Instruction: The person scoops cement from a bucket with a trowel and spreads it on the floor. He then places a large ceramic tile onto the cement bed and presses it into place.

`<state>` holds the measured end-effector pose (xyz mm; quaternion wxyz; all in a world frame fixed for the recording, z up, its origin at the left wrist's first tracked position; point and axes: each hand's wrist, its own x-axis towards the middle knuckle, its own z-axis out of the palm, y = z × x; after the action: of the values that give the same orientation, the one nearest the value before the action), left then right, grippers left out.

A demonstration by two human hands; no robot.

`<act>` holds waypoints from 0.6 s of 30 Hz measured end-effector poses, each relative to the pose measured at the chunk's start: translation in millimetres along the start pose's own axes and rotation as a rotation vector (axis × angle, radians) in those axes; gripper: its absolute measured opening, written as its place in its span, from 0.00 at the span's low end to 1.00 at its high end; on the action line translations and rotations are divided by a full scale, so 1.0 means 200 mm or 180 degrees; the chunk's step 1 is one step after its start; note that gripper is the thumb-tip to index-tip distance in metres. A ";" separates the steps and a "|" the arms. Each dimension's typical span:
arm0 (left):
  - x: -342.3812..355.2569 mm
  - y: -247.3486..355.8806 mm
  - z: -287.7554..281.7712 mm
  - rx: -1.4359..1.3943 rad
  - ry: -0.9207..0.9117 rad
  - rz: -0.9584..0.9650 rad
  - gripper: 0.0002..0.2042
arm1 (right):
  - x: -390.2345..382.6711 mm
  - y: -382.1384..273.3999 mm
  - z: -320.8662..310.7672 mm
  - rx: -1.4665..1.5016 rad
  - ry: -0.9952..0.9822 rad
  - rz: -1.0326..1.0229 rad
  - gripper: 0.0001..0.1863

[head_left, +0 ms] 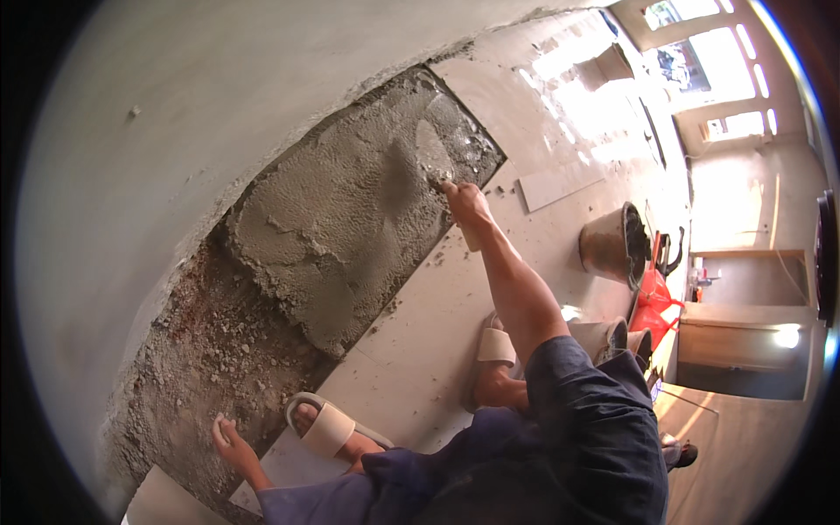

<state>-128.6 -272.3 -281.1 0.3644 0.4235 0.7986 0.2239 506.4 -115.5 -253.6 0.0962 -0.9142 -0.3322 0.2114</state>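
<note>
My right hand (470,206), arm stretched out, grips the handle of a trowel. Its pale blade (431,147) lies against the wet grey mortar (306,210) near the far end of the bed. This mortar fills a strip between the wall and the laid tiles, its surface rough and cracked in places. At lower left, my left hand (234,448) hangs over bare rubble (236,332) with its fingers loosely apart and nothing visible in them.
Light floor tiles (429,306) border the mortar, with crumbs scattered on them. A loose tile (560,185) lies beyond my right hand. Right of it stand a dirty bucket (605,247) and red bags (654,302). The white wall (149,175) rises at left. My sandalled feet (328,429) are on the tiles.
</note>
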 end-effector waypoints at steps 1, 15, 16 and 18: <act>0.00 0.01 0.01 -0.0067 -0.0027 0.0052 0.23 | -0.01 0.05 -0.02 0.0386 0.0001 0.0270 0.25; 0.00 0.03 0.04 0.0229 -0.0130 -0.0079 0.21 | -0.04 0.05 -0.37 0.0479 -0.0611 -0.0261 0.20; -0.02 0.04 0.04 0.0146 -0.0139 -0.0179 0.21 | 0.01 0.04 -0.40 0.0527 -0.0593 -0.0252 0.19; -0.05 0.05 0.03 0.0390 -0.0127 -0.0257 0.21 | 0.15 0.01 -0.45 0.0364 -0.0696 -0.0115 0.14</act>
<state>-114.9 -274.9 -273.9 0.3625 0.4168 0.8198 0.1512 569.4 -101.3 -183.2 0.1152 -0.8725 -0.3446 0.3266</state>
